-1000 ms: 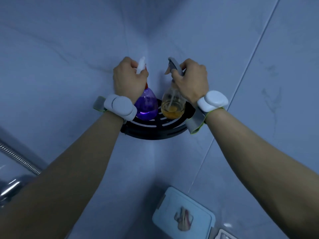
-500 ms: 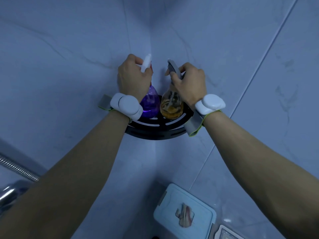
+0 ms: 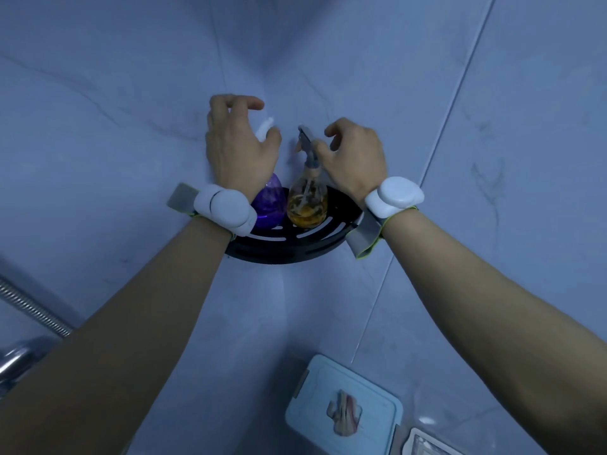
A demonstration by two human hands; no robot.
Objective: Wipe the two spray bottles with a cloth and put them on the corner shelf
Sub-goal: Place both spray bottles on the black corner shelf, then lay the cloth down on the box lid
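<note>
Two spray bottles stand side by side on the black corner shelf (image 3: 285, 249) where the two tiled walls meet. The purple bottle (image 3: 267, 205) with a white spray head is on the left, the amber bottle (image 3: 307, 205) with a grey trigger head on the right. My left hand (image 3: 238, 149) hovers around the white spray head with its fingers spread and loosely curled, not gripping. My right hand (image 3: 356, 159) is just right of the grey trigger, fingers loosened and apart from it. No cloth is in view.
Pale marbled wall tiles surround the shelf. Below, a light blue lidded box (image 3: 345, 410) lies on the floor or ledge, with another container's corner (image 3: 430, 443) beside it. A metal shower hose (image 3: 29, 307) and chrome fitting (image 3: 14, 359) are at the lower left.
Both hands have let go of the spray heads and opened; the bottles stay standing on the shelf. The left hand has lifted slightly.
</note>
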